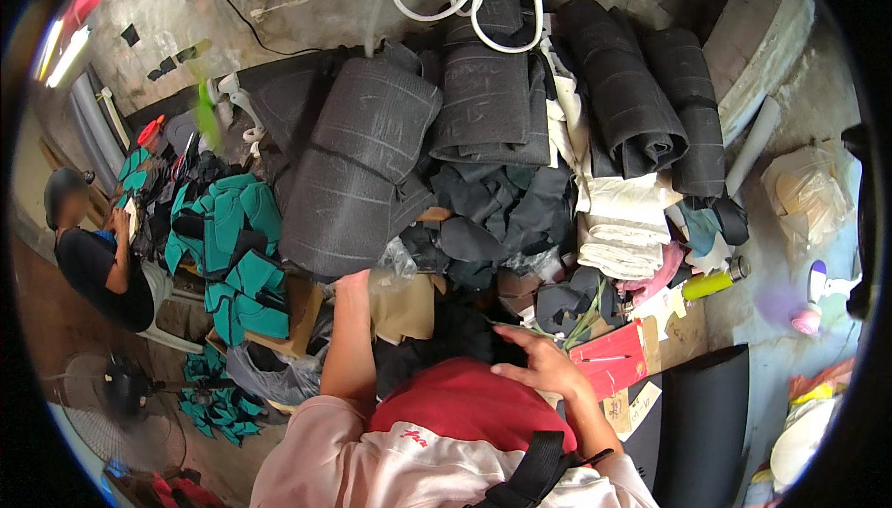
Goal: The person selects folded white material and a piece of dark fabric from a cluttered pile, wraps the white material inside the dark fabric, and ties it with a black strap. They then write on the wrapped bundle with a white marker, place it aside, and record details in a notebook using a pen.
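A large dark grey roll of sheet material (pixel 358 155) lies slanted in front of me, with faint chalk-like lines across it. My left hand (pixel 352 281) reaches up to its lower end; the fingers are hidden by the roll, so their grip does not show. Close to my body, my right hand (pixel 537 366) hovers beside black cloth (pixel 446 331) with its fingers apart and nothing visible in them. Thin green strings (pixel 583 320) lie just beyond that hand. Black cut pieces (pixel 474 238) are heaped between the rolls.
More dark rolls (pixel 618 90) stand at the back right, beside folded white cloth (pixel 621 229). Teal cut pieces (pixel 243 220) pile up on the left. A red folder (pixel 609 359) with a pen and a yellow-green bottle (pixel 711 283) lie right. Another person (pixel 102 266) sits far left near a fan (pixel 116 406).
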The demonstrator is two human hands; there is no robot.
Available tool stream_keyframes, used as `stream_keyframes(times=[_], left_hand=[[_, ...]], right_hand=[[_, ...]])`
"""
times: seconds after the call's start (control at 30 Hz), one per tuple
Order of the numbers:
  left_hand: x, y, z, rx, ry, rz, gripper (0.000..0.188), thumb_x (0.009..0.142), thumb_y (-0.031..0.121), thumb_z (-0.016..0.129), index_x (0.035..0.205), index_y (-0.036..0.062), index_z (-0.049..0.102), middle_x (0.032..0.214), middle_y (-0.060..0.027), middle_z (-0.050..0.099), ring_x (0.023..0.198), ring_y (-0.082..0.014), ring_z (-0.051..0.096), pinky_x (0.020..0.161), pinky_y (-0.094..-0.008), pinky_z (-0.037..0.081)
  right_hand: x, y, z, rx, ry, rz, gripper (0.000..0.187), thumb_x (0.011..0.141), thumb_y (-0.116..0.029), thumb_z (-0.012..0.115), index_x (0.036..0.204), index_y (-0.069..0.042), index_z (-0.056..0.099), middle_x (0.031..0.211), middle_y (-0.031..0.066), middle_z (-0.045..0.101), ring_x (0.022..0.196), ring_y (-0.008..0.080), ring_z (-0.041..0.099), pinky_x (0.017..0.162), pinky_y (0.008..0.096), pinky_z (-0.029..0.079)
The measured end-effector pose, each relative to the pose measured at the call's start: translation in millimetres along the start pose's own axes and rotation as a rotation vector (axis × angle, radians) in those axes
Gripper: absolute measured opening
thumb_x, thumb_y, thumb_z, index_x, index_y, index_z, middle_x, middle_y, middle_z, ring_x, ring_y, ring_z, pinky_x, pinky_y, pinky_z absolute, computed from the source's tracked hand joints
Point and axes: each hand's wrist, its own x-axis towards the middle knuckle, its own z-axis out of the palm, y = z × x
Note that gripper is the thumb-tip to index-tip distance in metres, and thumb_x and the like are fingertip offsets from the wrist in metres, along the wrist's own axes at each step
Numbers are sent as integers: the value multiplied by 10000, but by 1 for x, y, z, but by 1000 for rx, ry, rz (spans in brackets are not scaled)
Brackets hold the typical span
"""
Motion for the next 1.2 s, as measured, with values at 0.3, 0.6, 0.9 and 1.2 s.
stream_keyframes(times=[0.3, 0.6, 0.9, 1.2], left_hand=[[-23, -4, -1, 179, -6, -35, 550, 802, 402, 614, 1197, 21, 577, 1196, -156, 556, 1111, -288, 505, 955, -438, 380], [-75, 1, 25, 991, -419, 140, 533, 736, 404, 665, 1072, -10, 648, 975, -136, 610, 907, -215, 563, 794, -357, 434], [-134, -25, 113, 1376, -1348, -32, 566, 504, 283, 879, 980, 27, 709, 828, -95, 631, 682, -226, 601, 655, -330, 483], [-112, -17, 129, 1239, -681, 181, 979, 649, 563, 765, 1312, -71, 425, 1237, -138, 544, 1144, -259, 512, 988, -415, 388]], right_hand=[[107, -38, 41, 383, -83, -116, 1140, 697, -431, 794, 1442, 19, 58, 1390, 290, 334, 1254, 373, 418, 1020, 397, 371], [143, -11, 53, 1268, -10, -46, 1336, 557, -493, 855, 1470, -53, -15, 1498, 124, 192, 1371, 270, 235, 1075, 430, 306], [117, 55, 20, 1654, -245, 81, 1161, 466, -358, 879, 1394, 23, 294, 1340, 164, 466, 1214, 291, 477, 1038, 422, 368], [100, 68, 19, 1590, -234, 41, 1216, 410, -319, 887, 1406, 20, 277, 1368, 170, 436, 1252, 303, 435, 1062, 424, 326]])
